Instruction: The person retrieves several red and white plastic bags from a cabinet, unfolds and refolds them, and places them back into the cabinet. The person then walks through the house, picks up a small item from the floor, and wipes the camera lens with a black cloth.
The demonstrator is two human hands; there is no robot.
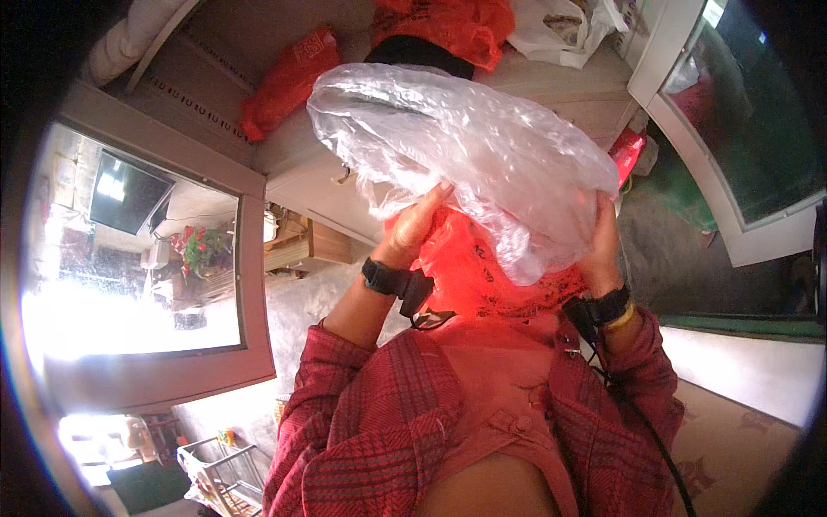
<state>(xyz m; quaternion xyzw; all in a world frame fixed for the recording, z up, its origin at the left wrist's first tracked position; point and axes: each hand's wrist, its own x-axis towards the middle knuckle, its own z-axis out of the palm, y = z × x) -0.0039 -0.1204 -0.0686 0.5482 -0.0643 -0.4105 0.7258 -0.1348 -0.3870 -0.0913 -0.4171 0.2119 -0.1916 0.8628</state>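
A large bundle of clear plastic (465,148) spans the space between my two hands. My left hand (413,223) holds its near edge on the left of the picture, with the thumb on top. At the right end, my right hand (601,245) grips the bundle from the side. Beneath the plastic, close to my chest, hangs a red plastic bag (481,265) with dark print; its lower part lies near both wrists. Both wrists wear black straps. Whatever lies inside the clear bundle cannot be told, and several of my fingers are hidden behind it.
An open cabinet shelf (543,84) lies beyond the bundle, holding a red bag (291,81), another red bag (446,26) and a white plastic bag (568,29). Glazed doors stand open at left (255,278) and right (672,142). A metal-framed rack (223,475) stands lower left.
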